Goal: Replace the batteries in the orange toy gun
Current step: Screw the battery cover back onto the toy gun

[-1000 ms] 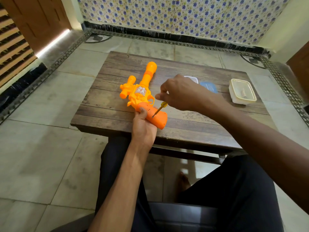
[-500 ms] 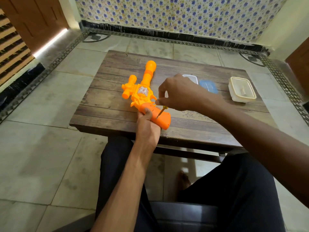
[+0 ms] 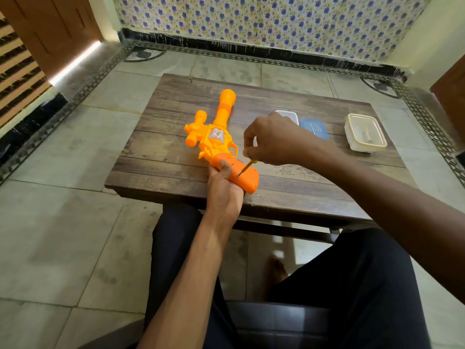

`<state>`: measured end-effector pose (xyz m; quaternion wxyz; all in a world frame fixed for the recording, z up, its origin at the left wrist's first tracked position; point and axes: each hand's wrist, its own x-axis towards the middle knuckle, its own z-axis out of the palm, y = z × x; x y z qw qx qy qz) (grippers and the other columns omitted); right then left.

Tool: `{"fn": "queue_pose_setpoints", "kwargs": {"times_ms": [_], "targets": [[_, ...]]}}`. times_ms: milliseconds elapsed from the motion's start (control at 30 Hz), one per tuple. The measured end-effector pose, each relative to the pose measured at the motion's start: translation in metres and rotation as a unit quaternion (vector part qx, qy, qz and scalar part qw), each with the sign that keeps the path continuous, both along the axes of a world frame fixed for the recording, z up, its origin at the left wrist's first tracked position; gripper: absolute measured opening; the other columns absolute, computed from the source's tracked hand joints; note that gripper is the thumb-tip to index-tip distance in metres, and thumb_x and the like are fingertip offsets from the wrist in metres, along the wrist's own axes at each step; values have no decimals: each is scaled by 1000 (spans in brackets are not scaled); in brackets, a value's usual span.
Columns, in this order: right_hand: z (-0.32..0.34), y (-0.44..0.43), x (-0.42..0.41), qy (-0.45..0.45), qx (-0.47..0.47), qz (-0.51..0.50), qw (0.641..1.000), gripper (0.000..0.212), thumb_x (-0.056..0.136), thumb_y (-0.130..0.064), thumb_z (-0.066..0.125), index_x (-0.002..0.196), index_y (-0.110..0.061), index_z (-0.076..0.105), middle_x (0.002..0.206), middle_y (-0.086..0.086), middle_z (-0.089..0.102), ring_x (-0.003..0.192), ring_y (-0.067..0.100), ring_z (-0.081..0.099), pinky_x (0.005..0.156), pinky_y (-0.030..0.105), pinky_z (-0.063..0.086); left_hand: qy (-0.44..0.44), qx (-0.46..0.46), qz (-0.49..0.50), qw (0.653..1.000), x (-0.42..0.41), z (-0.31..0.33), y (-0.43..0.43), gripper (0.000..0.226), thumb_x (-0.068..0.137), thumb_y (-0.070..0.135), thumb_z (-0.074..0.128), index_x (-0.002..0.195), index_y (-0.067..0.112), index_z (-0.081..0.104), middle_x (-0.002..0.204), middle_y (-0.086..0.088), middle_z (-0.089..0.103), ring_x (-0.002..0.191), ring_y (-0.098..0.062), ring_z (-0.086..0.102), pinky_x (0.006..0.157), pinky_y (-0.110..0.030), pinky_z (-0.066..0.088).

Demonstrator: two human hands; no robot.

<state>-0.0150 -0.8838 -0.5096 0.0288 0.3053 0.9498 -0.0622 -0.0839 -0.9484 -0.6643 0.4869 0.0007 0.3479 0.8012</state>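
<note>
Gun (image 3: 218, 137) lies on table (image 3: 161, 157), barrel pointing away, grip nearest me clamped in my left hand (image 3: 224, 191); right hand (image 3: 273, 141) pinches screwdriver (image 3: 246, 168), tip on grip

Toy gun (image 3: 219, 137): glossy, smooth orange plastic. Table (image 3: 163, 137): worn, matt wooden planks with rough grain. Screwdriver (image 3: 245, 168): thin metal shaft, yellow plastic handle. Box (image 3: 366, 133): cloudy translucent plastic. Floor (image 3: 63, 222): dull stone tiles.
</note>
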Motion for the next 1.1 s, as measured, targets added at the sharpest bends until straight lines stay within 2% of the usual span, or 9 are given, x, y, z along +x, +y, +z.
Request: {"fn": "queue_pose_setpoints", "kwargs": {"times_ms": [67, 167, 367, 500, 700, 833, 900, 967, 1100], "targets": [[2, 1, -1, 7, -29, 8, 1000, 10, 83, -24, 73, 92, -19, 72, 65, -9, 58, 75, 13, 62, 67, 29, 47, 6, -7, -2, 1000, 1, 1, 0, 51, 105, 20, 42, 154, 23, 29, 152, -13, 44, 135, -32, 47, 110, -58, 37], [3, 2, -2, 12, -64, 17, 998, 22, 73, -20, 83, 91, -24, 71, 75, -9, 61, 75, 10, 60, 69, 29, 51, 11, -21, -3, 1000, 2, 4, 0, 51, 105, 19, 41, 154, 23, 27, 152, -12, 43, 129, -29, 49, 112, -60, 33], [3, 3, -5, -5, -62, 32, 998, 23, 71, -19, 85, 90, -25, 72, 72, -15, 55, 68, 4, 53, 62, 22, 46, 21, -20, -4, 1000, 1, -1, 0, 52, 105, 24, 42, 155, 24, 27, 151, -13, 44, 134, -34, 47, 111, -61, 35], [3, 1, -2, 5, -31, 39, 999, 19, 70, -23, 86, 84, -22, 73, 68, -14, 57, 72, 9, 58, 57, 17, 40, 21, -9, -2, 1000, 1, -1, 0, 52, 104, 21, 42, 154, 22, 28, 151, -13, 45, 135, -33, 48, 112, -59, 34], [-1, 0, 1, 37, 42, -6, 998, 28, 82, -44, 75, 83, -16, 75, 51, -12, 46, 65, 12, 52, 61, 26, 39, 23, 3, -5, 1000, 0, 0, 1, 50, 106, 20, 40, 154, 23, 27, 152, -12, 44, 137, -32, 46, 112, -55, 35], [-6, -1, 2, 23, 39, 13, 999, 36, 88, -50, 66, 91, -15, 70, 68, -6, 54, 78, 13, 47, 56, 25, 31, 34, -1, -6, 999, -1, -3, 1, 50, 105, 21, 40, 154, 21, 29, 151, -14, 44, 136, -32, 46, 106, -50, 41], [-2, 1, 3, 21, -7, 28, 999, 31, 86, -42, 70, 104, -18, 65, 96, 0, 58, 87, 13, 48, 68, 27, 38, 35, 1, -6, 999, -1, -4, 2, 51, 105, 22, 41, 154, 21, 29, 150, -13, 46, 134, -30, 49, 106, -51, 41], [5, 3, 3, 7, -49, 26, 998, 30, 85, -25, 70, 112, -19, 59, 108, 2, 53, 91, 16, 52, 75, 30, 46, 32, -3, -6, 999, -1, -4, 2, 52, 104, 22, 42, 154, 23, 29, 151, -11, 45, 133, -29, 49, 104, -51, 41], [9, -1, 3, 11, -54, 14, 998, 13, 85, -11, 69, 98, -15, 68, 85, -5, 67, 69, 9, 63, 68, 26, 53, 31, -9, -7, 999, -2, -8, 3, 53, 104, 23, 43, 154, 25, 28, 152, -11, 44, 136, -31, 46, 108, -55, 38]]}}
